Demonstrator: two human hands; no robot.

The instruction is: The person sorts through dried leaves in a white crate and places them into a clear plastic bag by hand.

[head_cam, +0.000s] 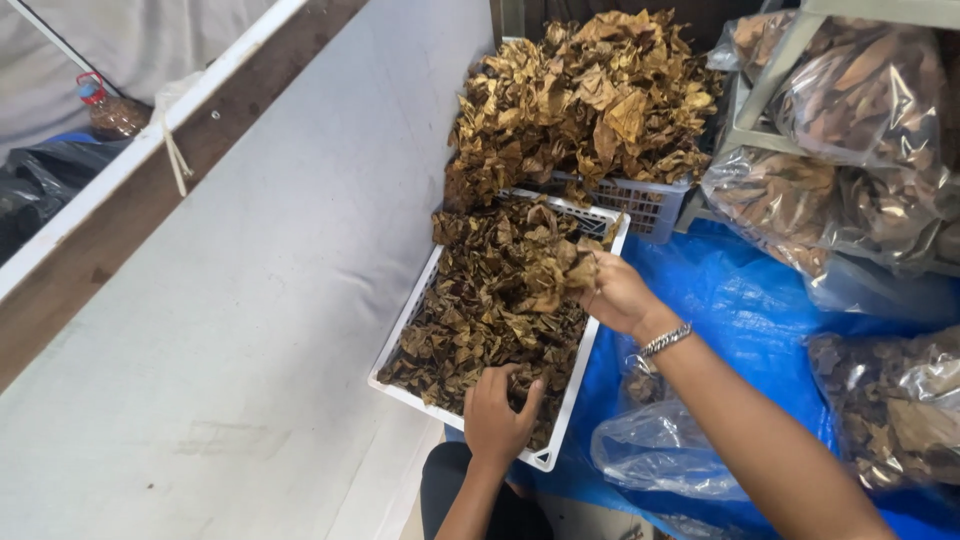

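Note:
A white plastic crate (588, 360) lies in front of me, filled with dry brown leaves (480, 310). My left hand (495, 415) presses palm-down into the leaves at the crate's near end, fingers spread among them. My right hand (615, 292), with a metal bracelet (665, 340) on the wrist, grips a bunch of leaves (555, 270) lifted just above the crate's right side.
A second basket (640, 205) heaped with lighter dry leaves (585, 95) stands behind the crate. Clear bags of leaves (850, 120) sit on a rack at right, and more bags (890, 410) lie on a blue tarp (750, 300). A grey wall (260, 300) runs along the left.

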